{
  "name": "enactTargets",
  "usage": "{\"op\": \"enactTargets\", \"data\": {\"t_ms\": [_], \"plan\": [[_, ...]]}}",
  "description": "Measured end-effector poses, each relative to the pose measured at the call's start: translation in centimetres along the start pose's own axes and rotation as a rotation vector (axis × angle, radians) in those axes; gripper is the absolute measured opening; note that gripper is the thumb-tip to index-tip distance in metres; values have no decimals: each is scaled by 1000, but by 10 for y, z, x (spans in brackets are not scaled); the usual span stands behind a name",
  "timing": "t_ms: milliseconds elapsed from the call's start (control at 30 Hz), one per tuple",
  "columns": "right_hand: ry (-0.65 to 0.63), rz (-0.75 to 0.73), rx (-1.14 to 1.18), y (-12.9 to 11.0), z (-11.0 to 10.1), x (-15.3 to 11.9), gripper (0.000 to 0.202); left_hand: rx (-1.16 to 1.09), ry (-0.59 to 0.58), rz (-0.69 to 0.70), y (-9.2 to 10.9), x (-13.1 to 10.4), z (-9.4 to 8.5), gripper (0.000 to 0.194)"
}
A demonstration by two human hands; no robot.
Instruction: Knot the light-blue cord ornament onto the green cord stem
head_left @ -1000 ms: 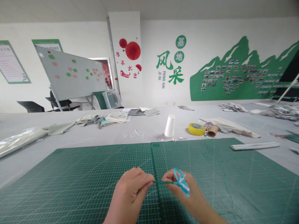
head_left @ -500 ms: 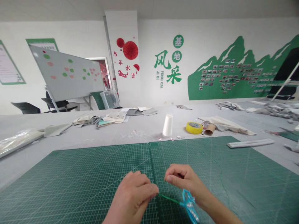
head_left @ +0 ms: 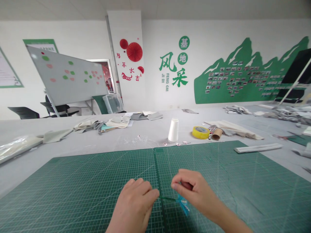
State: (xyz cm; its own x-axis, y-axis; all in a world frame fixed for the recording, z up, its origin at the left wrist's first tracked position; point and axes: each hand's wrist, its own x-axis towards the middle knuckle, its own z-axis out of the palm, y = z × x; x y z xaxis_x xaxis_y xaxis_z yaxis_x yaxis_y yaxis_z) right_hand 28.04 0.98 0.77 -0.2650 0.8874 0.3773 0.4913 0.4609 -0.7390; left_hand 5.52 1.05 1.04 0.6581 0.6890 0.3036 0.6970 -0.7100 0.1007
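My left hand (head_left: 136,204) is closed, pinching the end of a thin green cord (head_left: 168,198) between thumb and forefinger. At the cord's other end hangs a bright blue bundle with loose strands (head_left: 183,204), partly behind my right hand. My right hand (head_left: 190,187) is also closed, thumb against curled forefinger, just above and to the right of the cord. Whatever its fingers may hold is too small to make out. Both hands are over the green cutting mat (head_left: 97,181).
Beyond the mat stand a white thread cone (head_left: 173,130), a roll of yellow tape (head_left: 201,132) and a cardboard tube (head_left: 217,133). A rolled grey strip (head_left: 258,148) crosses the mat's right edge. Fabric pieces (head_left: 119,121) and a plastic-wrapped bundle (head_left: 19,147) lie on the table.
The blue bundle has swung left and away from me, and it looks smaller and more bunched. My left hand has shifted slightly left, still pinching the cord. My right hand stays pinched.
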Motion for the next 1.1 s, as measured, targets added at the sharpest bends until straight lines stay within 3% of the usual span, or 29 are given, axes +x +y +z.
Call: {"op": "enactTargets", "data": {"t_ms": [233,367,467,800,1100], "plan": [[123,-305,-307,-9,5,-8,19,17,41,-52,-1,-2,3,29],[265,-456,-379,-7,11,-10,19,20,140,-104,-5,-4,6,31],[299,-506,-408,-7,15,-11,19,25,188,-140,-6,-6,7,29],[272,-534,-468,-4,26,-14,21,-154,287,-293,-5,-9,5,26],[207,-398,-367,4,30,-12,22,-481,211,-414,-8,-4,3,23]]}}
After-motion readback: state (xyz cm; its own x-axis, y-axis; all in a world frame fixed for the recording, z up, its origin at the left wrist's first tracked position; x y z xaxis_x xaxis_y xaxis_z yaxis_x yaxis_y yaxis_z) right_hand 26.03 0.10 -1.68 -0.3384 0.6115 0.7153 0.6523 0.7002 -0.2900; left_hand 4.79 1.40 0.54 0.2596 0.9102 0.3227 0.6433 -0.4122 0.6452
